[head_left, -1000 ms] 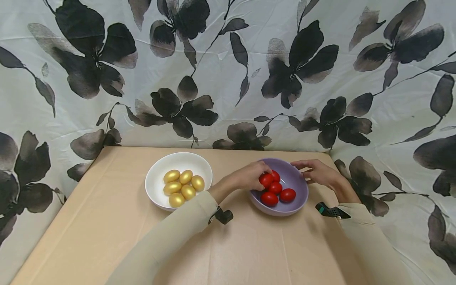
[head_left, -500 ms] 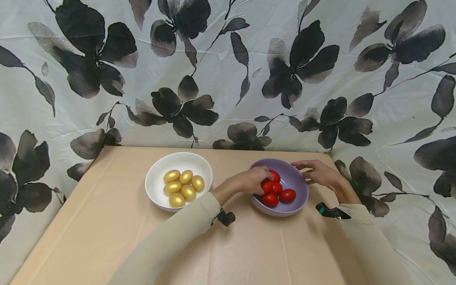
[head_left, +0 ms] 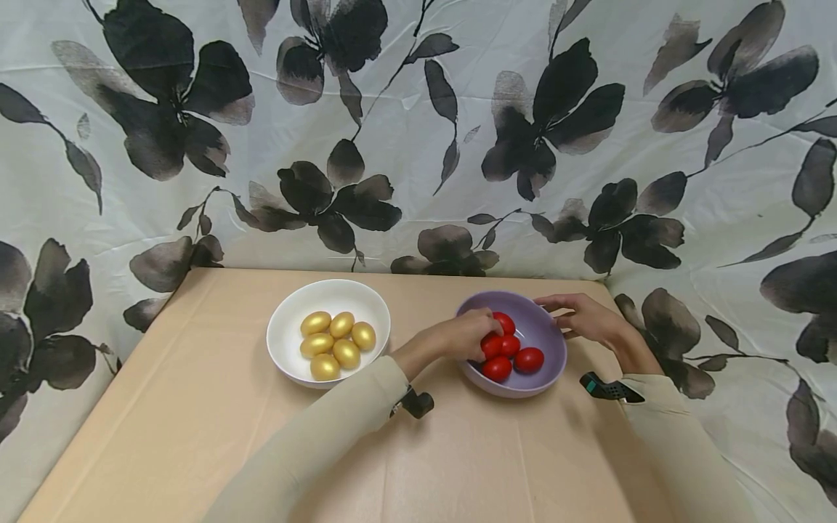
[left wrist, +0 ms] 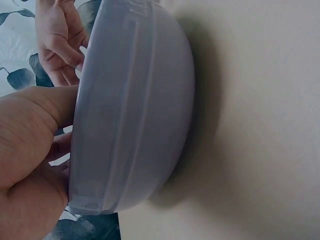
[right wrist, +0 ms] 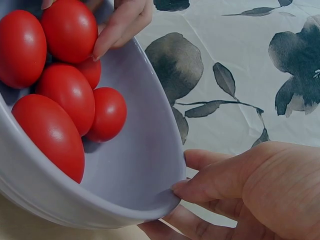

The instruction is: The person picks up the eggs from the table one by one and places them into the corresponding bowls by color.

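Observation:
My left hand reaches over the near-left rim into a purple bowl. Its thumb and fingers pinch a red egg, seen between the fingertips in the right wrist view. More glossy red eggs lie around it in the bowl, partly covered by the hand. My right hand is at the bowl's right side, thumb tip over the rim and other fingers along the outside. The left wrist view shows mostly the bowl's outer wall, which hides the eggs.
A white bowl with several golden eggs stands to the left, close to my left forearm. Both bowls are on a light tan table. Behind the table hangs a white cloth with dark flowers.
My left hand has shifted slightly right and toward me inside the purple bowl, and the red egg at its fingers has moved with it. The right hand has stayed at the rim.

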A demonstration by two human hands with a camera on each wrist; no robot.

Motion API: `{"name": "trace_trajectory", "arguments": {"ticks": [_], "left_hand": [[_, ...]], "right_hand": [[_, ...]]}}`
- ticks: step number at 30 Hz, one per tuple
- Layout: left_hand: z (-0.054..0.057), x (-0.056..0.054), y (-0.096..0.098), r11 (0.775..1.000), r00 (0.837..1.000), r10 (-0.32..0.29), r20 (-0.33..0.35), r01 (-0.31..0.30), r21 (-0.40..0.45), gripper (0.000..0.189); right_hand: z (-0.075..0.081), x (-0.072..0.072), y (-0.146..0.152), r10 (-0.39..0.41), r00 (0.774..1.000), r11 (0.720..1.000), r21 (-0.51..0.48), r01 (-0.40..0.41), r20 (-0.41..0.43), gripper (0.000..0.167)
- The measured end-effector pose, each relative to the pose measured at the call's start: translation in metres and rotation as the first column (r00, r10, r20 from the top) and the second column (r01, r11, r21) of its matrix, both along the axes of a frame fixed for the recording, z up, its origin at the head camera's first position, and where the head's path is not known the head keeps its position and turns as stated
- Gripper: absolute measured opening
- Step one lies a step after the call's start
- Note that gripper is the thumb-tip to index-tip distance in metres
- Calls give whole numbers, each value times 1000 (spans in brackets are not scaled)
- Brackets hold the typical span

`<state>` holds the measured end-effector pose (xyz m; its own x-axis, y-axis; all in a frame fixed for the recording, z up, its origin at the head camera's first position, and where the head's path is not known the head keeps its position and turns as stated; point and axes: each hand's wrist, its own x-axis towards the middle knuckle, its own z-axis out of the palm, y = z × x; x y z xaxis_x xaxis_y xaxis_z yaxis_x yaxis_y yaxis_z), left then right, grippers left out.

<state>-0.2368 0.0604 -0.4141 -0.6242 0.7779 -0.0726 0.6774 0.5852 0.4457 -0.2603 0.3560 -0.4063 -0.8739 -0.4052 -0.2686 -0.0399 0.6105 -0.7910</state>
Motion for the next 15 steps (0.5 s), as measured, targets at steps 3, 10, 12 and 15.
{"name": "trace_trajectory", "arguments": {"ticks": [3, 10, 12, 15], "left_hand": [[-1, 0, 1, 1000, 1000, -8, -11, 8, -9, 45], [-4, 1, 6, 998, 996, -56, -65, 54, -32, 41], [-5, 1, 7, 998, 996, -60, -71, 57, -38, 41], [-7, 2, 9, 998, 997, -53, -63, 51, -48, 42]], "right_hand": [[0, 1, 0, -4, 1000, 1000, -9, 4, 6, 53], [-1, 0, 1, -8, 1000, 1000, -16, 8, 12, 54], [-2, 0, 1, -8, 1000, 1000, -16, 8, 11, 54], [-2, -1, 2, -4, 1000, 1000, -17, 5, 8, 53]]}}
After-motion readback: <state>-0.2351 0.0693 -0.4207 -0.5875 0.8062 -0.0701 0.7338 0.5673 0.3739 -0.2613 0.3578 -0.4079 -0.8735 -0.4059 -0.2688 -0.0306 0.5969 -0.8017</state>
